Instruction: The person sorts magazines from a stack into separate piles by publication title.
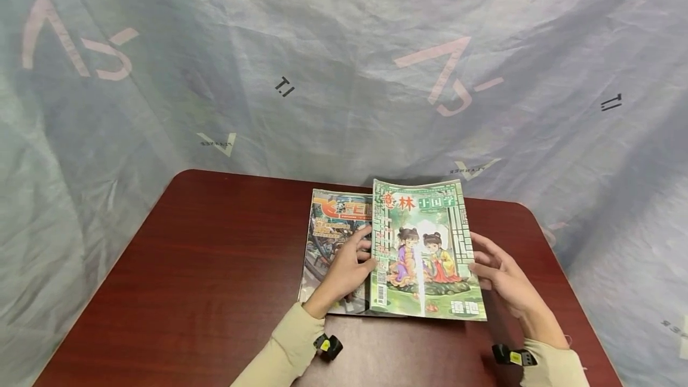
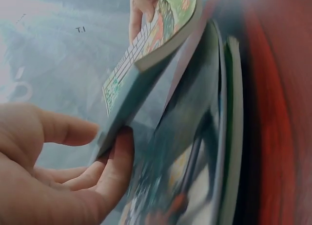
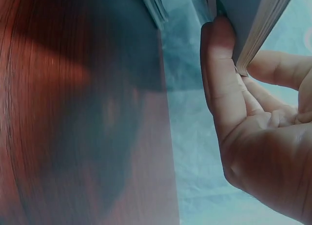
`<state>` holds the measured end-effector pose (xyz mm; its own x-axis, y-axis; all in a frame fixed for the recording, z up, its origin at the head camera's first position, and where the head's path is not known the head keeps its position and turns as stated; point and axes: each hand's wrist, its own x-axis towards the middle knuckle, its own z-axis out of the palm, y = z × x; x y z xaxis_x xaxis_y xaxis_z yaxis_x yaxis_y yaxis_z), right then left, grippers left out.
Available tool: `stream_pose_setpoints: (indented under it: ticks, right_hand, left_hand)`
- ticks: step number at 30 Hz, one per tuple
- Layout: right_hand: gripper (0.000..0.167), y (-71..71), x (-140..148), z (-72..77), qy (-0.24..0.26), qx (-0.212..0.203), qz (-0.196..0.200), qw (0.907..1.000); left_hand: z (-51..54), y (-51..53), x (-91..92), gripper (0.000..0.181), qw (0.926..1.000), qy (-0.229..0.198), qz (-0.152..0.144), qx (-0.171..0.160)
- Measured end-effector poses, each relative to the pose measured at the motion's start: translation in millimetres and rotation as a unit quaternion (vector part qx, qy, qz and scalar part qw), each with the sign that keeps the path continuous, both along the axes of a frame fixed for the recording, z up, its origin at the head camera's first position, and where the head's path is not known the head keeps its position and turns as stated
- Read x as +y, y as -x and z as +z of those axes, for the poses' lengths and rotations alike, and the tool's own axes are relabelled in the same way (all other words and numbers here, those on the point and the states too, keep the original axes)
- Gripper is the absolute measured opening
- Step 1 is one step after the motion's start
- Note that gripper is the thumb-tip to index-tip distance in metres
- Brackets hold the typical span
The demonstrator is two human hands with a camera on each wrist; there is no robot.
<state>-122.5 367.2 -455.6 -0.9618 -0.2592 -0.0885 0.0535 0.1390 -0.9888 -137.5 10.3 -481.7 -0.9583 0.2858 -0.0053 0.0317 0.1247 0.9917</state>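
While both hands hold it up by its opposite long edges, a thick, glossy green magazine (image 1: 427, 252) with red and white Chinese lettering and two cartoon figures in robes hangs just above a reddish-brown wood-grain table (image 1: 177, 267), right of the middle. The left hand (image 1: 344, 270) pinches its spine side: the left wrist view shows the thumb on one face and fingers on the other. The right hand (image 1: 505, 279) pinches the opposite edge, and in the right wrist view the page ends sit between its thumb and fingers.

In the head view the green magazine hides the right part of a dark, busily illustrated magazine (image 1: 325, 255) with an orange title, which lies on the table. The left wrist view shows the green one tilted, with a gap between it and the magazine below; the details there are blurred.

Each forearm wears a padded cream sleeve, the left sleeve (image 1: 285, 345) and the right sleeve (image 1: 553, 366) both reaching the wrist. A small black wrist device with a yellow mark sits at each cuff, one on the left (image 1: 329, 346) and one on the right (image 1: 514, 356). Behind the table hangs a wrinkled grey fabric sheet (image 1: 344, 112) printed with pink, black and pale yellow marks.
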Motion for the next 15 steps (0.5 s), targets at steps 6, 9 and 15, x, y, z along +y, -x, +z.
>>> stream_pose_setpoints:
  ticks: [6,9,15]
  right_hand:
    - [0.067,-1.3,22,-1.8,0.042,-0.002,0.022,0.9989]
    - [0.066,-1.4,32,-2.7,0.063,-0.006,0.033,0.9975]
    - [0.066,-3.1,51,-4.0,0.076,-0.026,0.039,0.9960]
  left_hand:
    - [1.5,-4.7,18.5,0.064,0.9970,-0.070,0.011,-0.032]
    - [1.7,-7.5,25.7,0.061,0.9953,-0.090,0.004,-0.035]
    - [-0.5,-9.9,37.9,0.061,0.9936,-0.107,-0.016,-0.032]
